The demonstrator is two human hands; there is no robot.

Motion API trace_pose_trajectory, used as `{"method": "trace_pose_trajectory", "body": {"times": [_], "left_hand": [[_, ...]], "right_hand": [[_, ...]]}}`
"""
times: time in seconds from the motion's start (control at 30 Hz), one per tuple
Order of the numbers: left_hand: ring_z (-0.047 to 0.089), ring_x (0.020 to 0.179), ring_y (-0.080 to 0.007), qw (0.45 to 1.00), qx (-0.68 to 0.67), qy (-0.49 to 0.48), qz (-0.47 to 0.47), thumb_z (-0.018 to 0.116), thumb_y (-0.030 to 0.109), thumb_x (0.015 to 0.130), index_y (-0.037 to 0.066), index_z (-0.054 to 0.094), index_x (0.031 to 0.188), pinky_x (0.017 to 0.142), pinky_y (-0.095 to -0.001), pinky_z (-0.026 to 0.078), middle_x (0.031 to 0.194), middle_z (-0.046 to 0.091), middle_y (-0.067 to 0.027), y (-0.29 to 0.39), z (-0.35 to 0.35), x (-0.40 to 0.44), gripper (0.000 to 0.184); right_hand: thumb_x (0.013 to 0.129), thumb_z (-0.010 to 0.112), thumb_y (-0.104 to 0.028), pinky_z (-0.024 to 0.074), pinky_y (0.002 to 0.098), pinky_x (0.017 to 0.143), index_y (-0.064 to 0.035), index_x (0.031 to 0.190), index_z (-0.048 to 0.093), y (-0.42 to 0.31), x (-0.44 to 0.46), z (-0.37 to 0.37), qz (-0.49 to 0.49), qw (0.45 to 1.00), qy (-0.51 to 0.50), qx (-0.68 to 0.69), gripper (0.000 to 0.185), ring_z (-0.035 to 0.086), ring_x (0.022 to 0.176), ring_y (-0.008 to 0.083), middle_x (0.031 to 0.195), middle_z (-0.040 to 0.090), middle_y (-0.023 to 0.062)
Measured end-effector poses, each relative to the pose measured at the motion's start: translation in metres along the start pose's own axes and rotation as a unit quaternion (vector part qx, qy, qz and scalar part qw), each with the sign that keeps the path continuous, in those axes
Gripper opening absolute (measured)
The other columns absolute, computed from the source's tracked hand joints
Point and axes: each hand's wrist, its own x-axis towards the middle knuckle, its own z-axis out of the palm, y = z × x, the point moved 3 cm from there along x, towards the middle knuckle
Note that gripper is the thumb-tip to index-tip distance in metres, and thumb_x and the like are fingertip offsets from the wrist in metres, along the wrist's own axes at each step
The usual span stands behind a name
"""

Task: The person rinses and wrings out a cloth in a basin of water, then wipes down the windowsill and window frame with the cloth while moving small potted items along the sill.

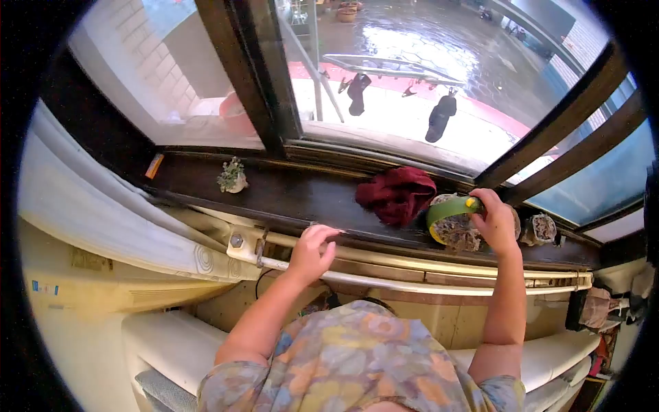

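Note:
My right hand (491, 223) is closed on a green curved band (453, 208) with a yellow spot near my fingertips. What the whole green thing is, I cannot tell. It arches over a pot of dry, brownish plant matter (458, 233) at the right part of the dark windowsill (302, 196). Left of it lies a crumpled dark red cloth (397, 196). My left hand (314, 254) is at the sill's front edge, thumb apart from the loosely bent fingers, with nothing visible in it.
A small potted succulent (233, 176) stands on the sill's left part, and a small pot (539, 229) at its right. Below the sill runs a white pipe (405, 283). A white curtain (123, 213) hangs at left. Outside the window, dark socks (441, 117) hang from a rack.

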Motion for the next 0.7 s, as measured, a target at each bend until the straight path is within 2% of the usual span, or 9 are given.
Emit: {"method": "trace_pose_trajectory", "body": {"times": [0.17,0.23,0.3,0.37,0.5,0.67,0.7], "left_hand": [[0.056,0.091,-0.027,0.992,-0.053,0.058,-0.096,0.057,0.003,0.076,0.003,0.061,0.096,0.077,-0.0323,0.049,0.097,0.058,-0.012,-0.012,-0.026,-0.013,0.021],[0.057,0.09,-0.0252,0.994,-0.03,0.068,-0.076,0.057,0.002,0.076,0.003,0.061,0.097,0.074,-0.0305,0.05,0.097,0.058,-0.0118,-0.014,-0.033,-0.013,0.021],[0.057,0.089,-0.0251,0.993,-0.053,0.075,-0.08,0.058,0.002,0.075,0.003,0.061,0.097,0.075,-0.0303,0.05,0.098,0.058,-0.012,-0.006,-0.043,-0.009,0.022],[0.056,0.093,-0.026,0.994,-0.054,0.064,-0.076,0.062,0.005,0.074,0.004,0.061,0.099,0.079,-0.0328,0.048,0.1,0.058,-0.012,0.005,-0.048,0.001,0.024],[0.051,0.102,-0.0305,0.996,-0.02,0.011,0.09,0.071,0.018,0.07,0.006,0.056,0.111,0.09,-0.0379,0.041,0.108,0.056,-0.0123,0.055,-0.051,0.039,0.046],[0.049,0.104,-0.0292,0.983,0.043,-0.062,0.168,0.073,0.025,0.065,0.009,0.054,0.113,0.088,-0.0383,0.038,0.11,0.055,-0.0105,0.096,-0.053,0.069,0.055],[0.052,0.099,-0.0295,0.98,0.064,-0.06,0.177,0.075,0.024,0.063,0.008,0.056,0.11,0.087,-0.0393,0.04,0.107,0.058,-0.0107,0.094,-0.054,0.071,0.053]], "right_hand": [[0.066,0.06,0.003,0.0427,0.0311,0.054,-0.0055,0.099,0.053,-0.025,-0.003,-0.01,-0.054,0.997,0.004,-0.056,0.035,0.054,0.059,0.0242,0.09,0.054,0.0105],[0.064,0.066,-0.001,0.0457,0.0393,0.066,-0.0078,0.099,0.054,-0.041,-0.004,-0.022,0.037,0.998,-0.024,-0.048,0.038,0.058,0.079,0.034,0.096,0.056,0.0104],[0.062,0.068,-0.001,0.0458,0.039,0.066,-0.0074,0.099,0.054,-0.057,-0.002,-0.028,0.047,0.998,-0.025,-0.034,0.04,0.058,0.079,0.0334,0.092,0.056,0.0119],[0.059,0.069,-0.002,0.0468,0.038,0.067,-0.0062,0.097,0.054,-0.075,0.001,-0.031,0.004,0.999,-0.03,-0.018,0.041,0.058,0.079,0.0325,0.09,0.056,0.0131],[0.061,0.07,-0.009,0.0484,0.0396,0.068,-0.0056,0.096,0.054,-0.121,0.01,-0.009,-0.046,0.997,-0.065,0.011,0.039,0.058,0.081,0.0351,0.091,0.057,0.0137],[0.06,0.072,-0.013,0.049,0.0412,0.064,-0.0063,0.092,0.052,-0.16,0.02,0.041,-0.105,0.99,-0.057,0.071,0.038,0.058,0.076,0.0341,0.084,0.054,0.0137],[0.06,0.073,-0.014,0.0491,0.0412,0.063,-0.0062,0.091,0.051,-0.165,0.022,0.05,-0.121,0.987,-0.051,0.089,0.038,0.058,0.076,0.0337,0.083,0.053,0.0138]]}}
